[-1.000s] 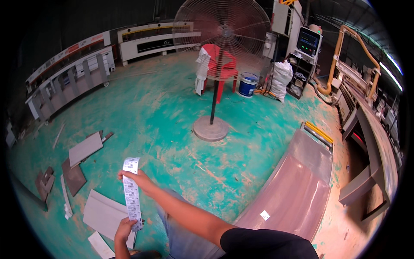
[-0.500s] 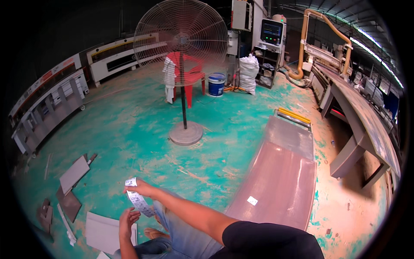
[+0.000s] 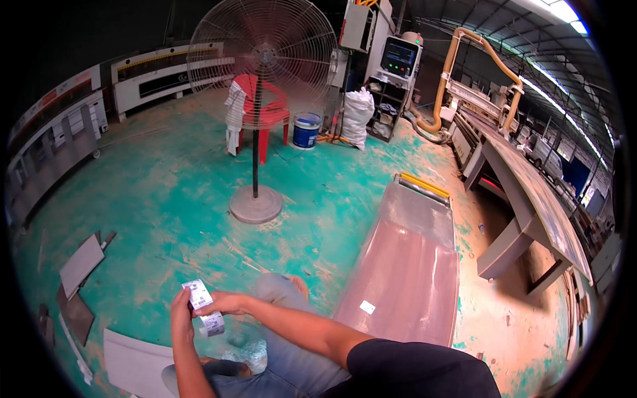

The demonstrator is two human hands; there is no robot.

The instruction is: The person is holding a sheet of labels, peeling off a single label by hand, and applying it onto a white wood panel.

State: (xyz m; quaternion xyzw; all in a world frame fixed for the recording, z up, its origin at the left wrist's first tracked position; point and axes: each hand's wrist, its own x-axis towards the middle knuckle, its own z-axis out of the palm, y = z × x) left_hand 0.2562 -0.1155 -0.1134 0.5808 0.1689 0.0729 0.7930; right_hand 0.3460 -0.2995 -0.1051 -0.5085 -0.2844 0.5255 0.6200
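My left hand (image 3: 182, 305) is closed on the upper part of a white label strip (image 3: 198, 290), at the lower left of the view. My right hand (image 3: 222, 302) grips the same strip from the right, and a looped length of it hangs below those fingers. The printing is too small to make out. Beneath my hands are my jeans-clad legs and a crumpled clear plastic item (image 3: 249, 351). A pale grey board (image 3: 136, 361) lies on the floor to the left.
A large fan (image 3: 264, 56) stands before a red chair (image 3: 272, 109), near a blue bucket (image 3: 306, 131) and white sack (image 3: 358, 119). Machines (image 3: 166, 83) line the back left. A long brownish runway-like board (image 3: 398, 278) and grey bench (image 3: 517, 192) are on the right; offcuts (image 3: 76, 312) lie left.
My left hand has moved up and left onto the strip beside my right hand; the strip is now more bunched and looped. The view has shifted, and my legs show more.
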